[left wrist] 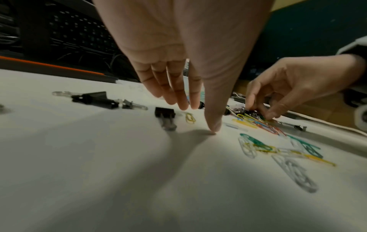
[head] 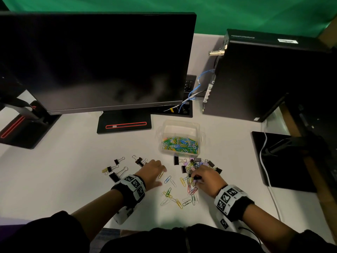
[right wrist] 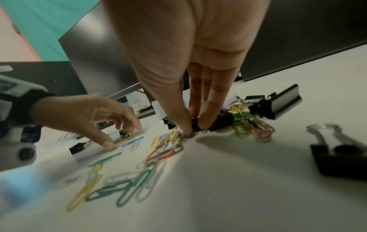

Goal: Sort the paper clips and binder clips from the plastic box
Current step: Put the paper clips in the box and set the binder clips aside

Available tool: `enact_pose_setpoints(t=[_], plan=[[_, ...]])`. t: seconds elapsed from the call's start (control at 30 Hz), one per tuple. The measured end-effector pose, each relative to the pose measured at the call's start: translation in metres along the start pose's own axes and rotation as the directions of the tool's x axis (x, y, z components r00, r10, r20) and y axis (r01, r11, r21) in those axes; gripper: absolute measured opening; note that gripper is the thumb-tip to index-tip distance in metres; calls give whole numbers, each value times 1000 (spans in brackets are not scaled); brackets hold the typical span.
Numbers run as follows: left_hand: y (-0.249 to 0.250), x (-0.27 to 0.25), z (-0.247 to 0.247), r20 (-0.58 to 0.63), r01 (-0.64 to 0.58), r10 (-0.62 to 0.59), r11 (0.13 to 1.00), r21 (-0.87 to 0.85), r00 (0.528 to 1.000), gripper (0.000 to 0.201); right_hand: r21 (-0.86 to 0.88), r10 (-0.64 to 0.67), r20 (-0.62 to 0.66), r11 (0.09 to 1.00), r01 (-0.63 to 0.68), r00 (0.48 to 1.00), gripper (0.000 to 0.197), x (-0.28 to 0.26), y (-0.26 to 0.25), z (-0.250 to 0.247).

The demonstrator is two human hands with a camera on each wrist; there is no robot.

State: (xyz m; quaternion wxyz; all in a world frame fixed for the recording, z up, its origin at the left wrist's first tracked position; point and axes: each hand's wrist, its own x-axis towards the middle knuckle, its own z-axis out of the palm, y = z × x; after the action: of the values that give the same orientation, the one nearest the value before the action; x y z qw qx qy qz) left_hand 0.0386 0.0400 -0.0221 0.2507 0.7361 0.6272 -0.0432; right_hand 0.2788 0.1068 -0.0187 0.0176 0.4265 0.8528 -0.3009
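Right hand (head: 207, 178) pinches a black clip (right wrist: 195, 124), box (head: 179, 127) at 12 o'clock; left hand (head: 153, 170) spread, thumb on table (head: 73, 170).

Head view looks down from above; both wrist views skim low, sharing the scattered paper clips (head: 184, 189)

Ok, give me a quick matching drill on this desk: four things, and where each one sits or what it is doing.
1. clear plastic box
2. black binder clips with silver handles
3. left hand
4. right hand

a. pinching a small black binder clip in the mixed heap
b. spread apart on the white desk, left of both hands
c. holds colourful paper clips
d. fingers straight, thumb tip on the desk

Pairs: 1-c, 2-b, 3-d, 4-a
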Motion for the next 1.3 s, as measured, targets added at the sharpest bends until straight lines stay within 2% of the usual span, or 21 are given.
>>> enact_pose_setpoints(t=[0.17, 0.3, 0.53, 0.7, 0.83, 0.97, 1.03, 1.1, 1.23, 1.3], plan=[[18, 8, 3, 92, -45, 49, 998, -45, 995, 34, -80, 1, 73, 997, 5, 997, 15, 0, 0, -1], [35, 12, 5, 104, -63, 77, 990, -128, 992, 37, -85, -11, 73, 996, 17, 997, 10, -3, 1, -3], [52, 14, 17, 29, -267, 270, 960, -90, 962, 44, -86, 22, 81, 996, -15, 996, 4, -16, 16, -13], [55, 15, 21, 34, -304, 303, 952, 32, 952, 52, -122, 98, 107, 989, -84, 989, 11, -26, 25, -18], [51, 11, 26, 19, -313, 313, 950, 10, 949, 46, -110, 45, 109, 993, -33, 993, 14, -21, 18, -14], [44, 1, 27, 23, -337, 338, 941, -33, 941, 36, -91, -40, 155, 994, 55, 987, 30, -14, -1, -2], [41, -5, 25, 9, -316, 319, 943, -100, 948, 34, -89, -29, 159, 995, 43, 987, 39, -10, -8, 5], [38, -9, 22, 30, -239, 247, 957, -165, 969, 42, -102, -20, 144, 994, 35, 989, 42, -8, -13, 11], [29, -11, 19, 99, -118, 129, 986, -114, 987, 74, -120, -92, 149, 987, 110, 985, 30, -10, -15, 15], [25, -12, 20, 124, -101, 113, 990, -101, 986, 81, -73, -131, 148, 987, 143, 980, 24, -13, -12, 15]])
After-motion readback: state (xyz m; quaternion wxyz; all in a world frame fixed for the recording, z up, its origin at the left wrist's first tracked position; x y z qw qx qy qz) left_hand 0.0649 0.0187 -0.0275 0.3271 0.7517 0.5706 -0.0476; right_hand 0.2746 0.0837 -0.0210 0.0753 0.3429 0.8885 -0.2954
